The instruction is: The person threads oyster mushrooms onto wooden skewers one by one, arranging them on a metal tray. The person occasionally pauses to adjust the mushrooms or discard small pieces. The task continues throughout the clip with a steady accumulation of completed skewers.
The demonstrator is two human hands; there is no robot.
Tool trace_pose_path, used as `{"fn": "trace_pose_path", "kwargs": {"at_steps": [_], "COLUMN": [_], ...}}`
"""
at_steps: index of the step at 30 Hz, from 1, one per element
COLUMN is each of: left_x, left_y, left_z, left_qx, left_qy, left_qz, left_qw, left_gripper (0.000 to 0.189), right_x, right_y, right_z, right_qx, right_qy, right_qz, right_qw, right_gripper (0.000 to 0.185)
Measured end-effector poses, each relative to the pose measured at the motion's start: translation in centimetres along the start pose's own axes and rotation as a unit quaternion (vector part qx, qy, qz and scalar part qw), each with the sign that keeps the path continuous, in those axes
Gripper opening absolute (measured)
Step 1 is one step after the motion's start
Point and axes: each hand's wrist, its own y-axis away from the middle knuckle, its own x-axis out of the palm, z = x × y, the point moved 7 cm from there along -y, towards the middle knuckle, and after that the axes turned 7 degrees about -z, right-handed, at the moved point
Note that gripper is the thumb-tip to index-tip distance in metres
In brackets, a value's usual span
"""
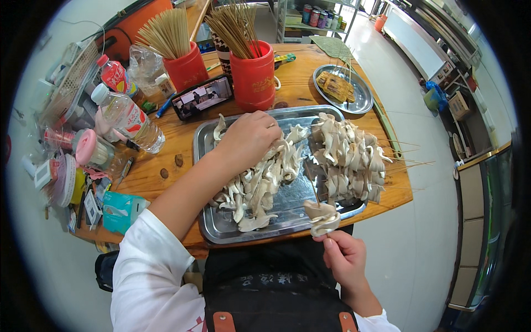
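Loose oyster mushroom pieces (265, 186) lie heaped on the left of a steel tray (286, 216). My left hand (255, 135) rests over the far end of this heap, touching it; its fingertips are hidden, so whether they grip a piece cannot be told. Just past the tray's near edge, my right hand (346, 253) pinches the lower end of a thin bamboo skewer (311, 180), its point towards the tray. A few folded mushroom pieces (321, 218) are threaded on it right above my fingers. Filled mushroom skewers (350, 159) are stacked on the tray's right side, sticks pointing right.
Behind the tray stand two red tubs (253, 79) of bamboo skewers and a propped phone (203, 97). A round steel plate (361, 106) with browned skewered food sits back right. Bottles (130, 118) and a tissue pack (122, 211) crowd the wooden table's (182, 137) left.
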Motion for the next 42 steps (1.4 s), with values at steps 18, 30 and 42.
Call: {"fn": "trace_pose_path", "kwargs": {"at_steps": [18,30,42], "left_x": [-2.5,-2.5,0.9], "left_y": [10.0,9.1,9.1], "left_z": [-5.9,-7.8,-10.2], "left_qx": [-0.403,-0.338,-0.467], "left_qy": [0.67,0.689,0.789], "left_qz": [0.051,0.07,-0.024], "left_qw": [0.622,0.637,0.397], "left_gripper": [0.028,0.015,0.013], "right_x": [-0.4,3.8,2.8], "right_y": [-2.6,-5.1,-4.8], "right_z": [2.5,2.6,2.4], "right_qx": [-0.058,0.006,-0.055], "right_qy": [-0.056,-0.097,-0.084], "right_qz": [-0.049,0.197,0.074], "right_qw": [0.996,0.976,0.992], "right_gripper": [0.013,0.014,0.019]}}
